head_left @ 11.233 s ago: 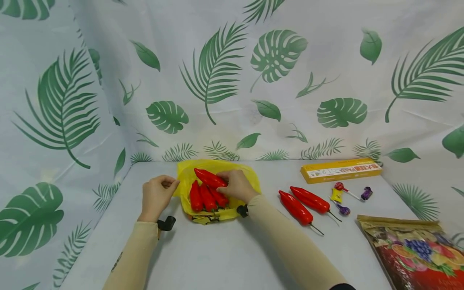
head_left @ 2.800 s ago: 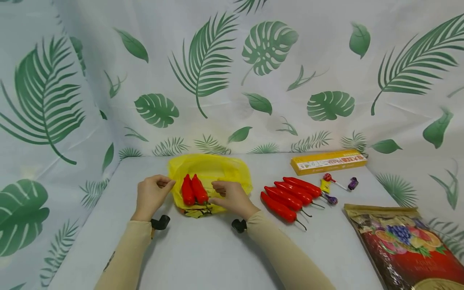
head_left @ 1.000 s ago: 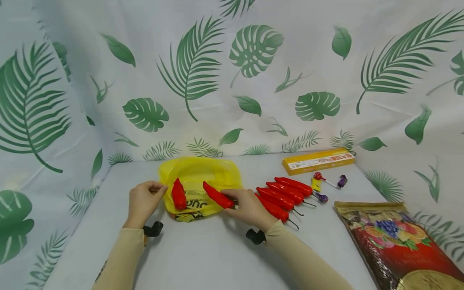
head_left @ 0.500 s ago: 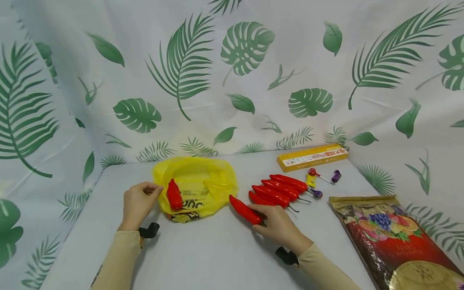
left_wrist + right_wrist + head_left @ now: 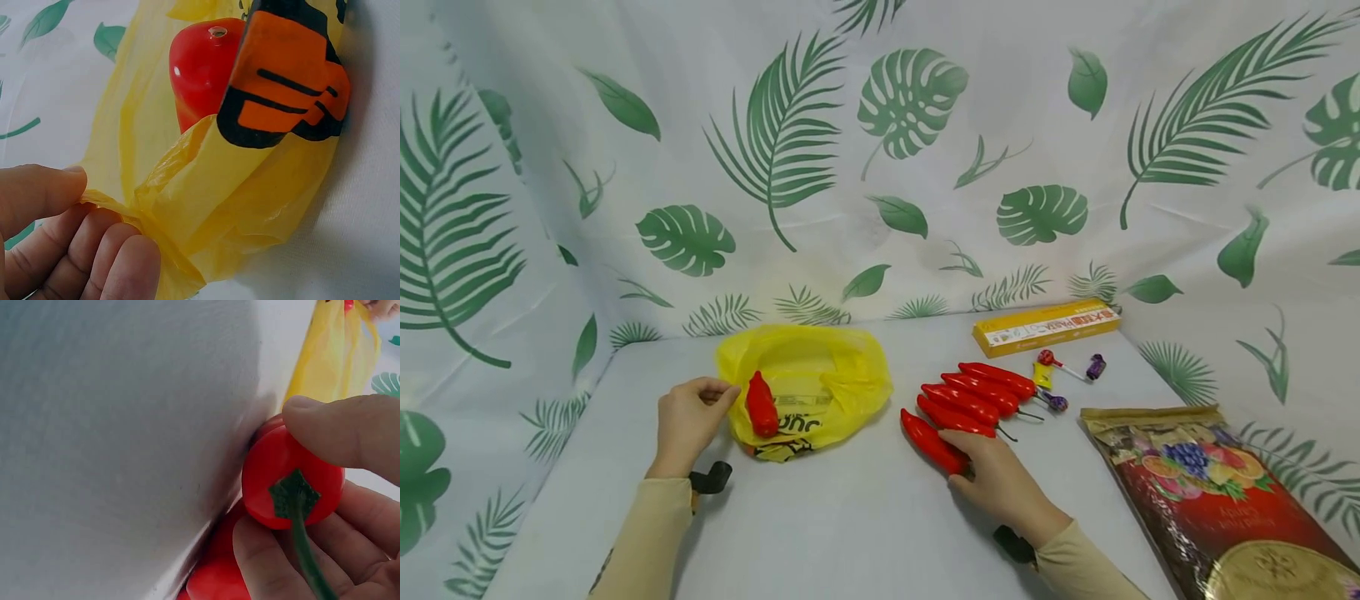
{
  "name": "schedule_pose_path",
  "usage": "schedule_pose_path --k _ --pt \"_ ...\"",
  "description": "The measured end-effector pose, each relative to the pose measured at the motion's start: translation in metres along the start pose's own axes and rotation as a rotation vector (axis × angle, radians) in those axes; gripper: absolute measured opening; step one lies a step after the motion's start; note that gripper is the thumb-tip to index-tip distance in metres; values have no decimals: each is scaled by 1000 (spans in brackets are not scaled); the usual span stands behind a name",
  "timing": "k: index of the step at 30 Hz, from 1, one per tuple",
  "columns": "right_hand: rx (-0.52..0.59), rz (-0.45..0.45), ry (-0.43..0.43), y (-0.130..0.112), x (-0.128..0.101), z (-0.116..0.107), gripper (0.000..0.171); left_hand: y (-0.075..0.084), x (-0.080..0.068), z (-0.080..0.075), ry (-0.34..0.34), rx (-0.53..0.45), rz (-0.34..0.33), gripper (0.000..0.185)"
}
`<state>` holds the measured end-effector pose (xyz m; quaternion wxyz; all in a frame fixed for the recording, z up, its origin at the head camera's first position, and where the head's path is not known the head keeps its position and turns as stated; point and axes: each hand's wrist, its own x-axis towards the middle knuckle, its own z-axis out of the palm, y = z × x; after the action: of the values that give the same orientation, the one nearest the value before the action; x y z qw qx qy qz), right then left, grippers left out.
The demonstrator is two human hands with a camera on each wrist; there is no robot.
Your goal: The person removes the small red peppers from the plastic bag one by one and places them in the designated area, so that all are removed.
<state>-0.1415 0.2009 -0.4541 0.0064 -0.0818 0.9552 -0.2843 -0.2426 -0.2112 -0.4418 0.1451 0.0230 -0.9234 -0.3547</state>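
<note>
White cloth table, leaf-print backdrop behind it.

From my head cam, nearest first: my right hand at about 5 o'clock of table centre, thumb and fingers curled round the stem end of a red pepper. Wrist cam confirms: thumb on top, fingers under, green stem running across the palm. Pepper is glossy, plastic-looking, lying along the table with its tip toward 10 o'clock. It sits just beside the row of peppers, on the row's near side; wrist cam shows more red directly under it, looks like contact.

My left hand at 9 o'clock, thumb and fingers pinching the gathered edge of the yellow bag. Bag lies flat and crumpled, one pepper in the bag near my fingers, orange-and-black print at the front edge.

At 3 o'clock, snack pouch. Farther, 1 o'clock: lollipops, then yellow box at the back edge.
</note>
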Motion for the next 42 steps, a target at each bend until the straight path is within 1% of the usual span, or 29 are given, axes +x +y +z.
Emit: schedule_pose_path --k 5,11,16,19,21,25,29,32,37,39,42 --pt "-56 -53 20 -4 0 -2 63 -3 -2 -3 11 5 -9 23" --pt "-102 -85 60 -8 1 -4 65 -3 -2 -6 -10 -18 -13 24" --pt "-60 -157 126 -20 10 1 66 -6 -3 -8 4 -18 -11 23" --pt "-7 -200 157 -31 22 7 64 -6 -2 -10 14 -13 -10 23" --pt "26 -233 161 -40 32 12 61 -6 0 -10 15 -11 -11 23" --pt "111 -256 120 -61 56 22 58 -4 6 -10 9 -17 -2 23" --pt "220 -266 49 -86 82 35 57 -1 10 -10 -4 -29 7 24" --pt "268 -271 -17 -109 102 45 56 0 13 -10 -9 -39 0 24" --pt "276 -255 -109 -145 134 73 55 -2 13 -12 -1 -51 -4 24" --pt "264 -234 -129 -153 145 87 54 -4 12 -11 -1 -53 1 24" --pt "235 -197 -150 -158 156 108 54 -8 9 -10 -1 -55 10 23"
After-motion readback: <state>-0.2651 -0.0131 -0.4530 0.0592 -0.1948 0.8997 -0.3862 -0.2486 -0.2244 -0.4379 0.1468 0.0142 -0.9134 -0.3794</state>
